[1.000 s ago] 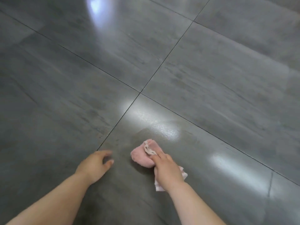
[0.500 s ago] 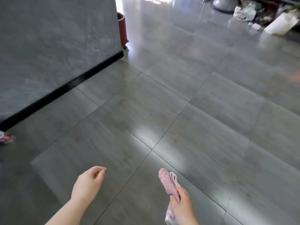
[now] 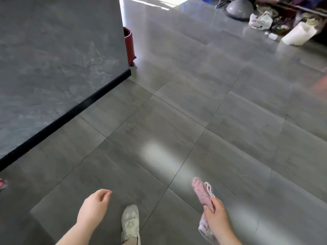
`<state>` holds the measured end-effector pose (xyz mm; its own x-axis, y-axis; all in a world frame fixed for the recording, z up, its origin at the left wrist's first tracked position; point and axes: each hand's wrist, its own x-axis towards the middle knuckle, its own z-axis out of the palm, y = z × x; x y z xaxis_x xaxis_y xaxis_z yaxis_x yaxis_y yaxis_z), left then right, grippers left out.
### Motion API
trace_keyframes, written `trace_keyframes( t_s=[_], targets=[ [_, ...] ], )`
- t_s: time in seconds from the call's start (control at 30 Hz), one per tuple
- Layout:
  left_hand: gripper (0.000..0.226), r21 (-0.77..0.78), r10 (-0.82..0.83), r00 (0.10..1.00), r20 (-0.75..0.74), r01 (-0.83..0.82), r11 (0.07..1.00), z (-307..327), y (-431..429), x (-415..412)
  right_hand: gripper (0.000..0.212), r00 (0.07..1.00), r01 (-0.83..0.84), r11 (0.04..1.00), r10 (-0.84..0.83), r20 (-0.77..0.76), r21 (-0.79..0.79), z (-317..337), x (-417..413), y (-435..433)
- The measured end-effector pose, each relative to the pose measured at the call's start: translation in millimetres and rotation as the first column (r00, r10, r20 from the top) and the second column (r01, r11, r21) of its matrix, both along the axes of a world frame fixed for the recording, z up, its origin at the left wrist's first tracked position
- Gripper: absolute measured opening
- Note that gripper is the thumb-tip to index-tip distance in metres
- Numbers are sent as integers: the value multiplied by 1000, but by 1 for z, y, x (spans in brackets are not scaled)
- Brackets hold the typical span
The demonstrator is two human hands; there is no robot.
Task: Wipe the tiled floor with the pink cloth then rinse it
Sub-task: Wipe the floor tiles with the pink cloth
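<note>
The pink cloth (image 3: 203, 195) hangs folded in my right hand (image 3: 216, 214), lifted off the grey tiled floor (image 3: 177, 121) at the lower right; its white-edged end dangles below my wrist. My left hand (image 3: 93, 207) hovers at the lower middle with loosely curled fingers and nothing in it. A glossy wet sheen lies on the tile ahead of the cloth.
A grey wall with a black skirting (image 3: 67, 117) runs along the left. A red bucket (image 3: 128, 45) stands behind its corner. Bags, a white container (image 3: 297, 35) and clutter fill the far right. My white shoe (image 3: 130, 223) is on the floor between my arms.
I have risen from the floor and the view has lifted. My right hand has picked the cloth up off the tile, and my left hand has left the floor.
</note>
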<state>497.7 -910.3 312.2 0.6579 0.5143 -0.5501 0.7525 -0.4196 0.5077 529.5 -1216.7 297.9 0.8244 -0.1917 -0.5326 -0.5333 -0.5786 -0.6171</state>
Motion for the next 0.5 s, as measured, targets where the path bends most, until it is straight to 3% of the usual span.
trace_keyframes(
  t_s=[0.3, 0.5],
  targets=[
    [25, 65, -238, 971, 2, 238, 969, -3, -12, 203, 30, 993, 105, 993, -108, -52, -49, -16, 115, -12],
    [23, 80, -406, 911, -66, 411, 908, -86, -52, 298, 32, 994, 90, 993, -94, -58, -72, -101, 222, -43]
  ],
)
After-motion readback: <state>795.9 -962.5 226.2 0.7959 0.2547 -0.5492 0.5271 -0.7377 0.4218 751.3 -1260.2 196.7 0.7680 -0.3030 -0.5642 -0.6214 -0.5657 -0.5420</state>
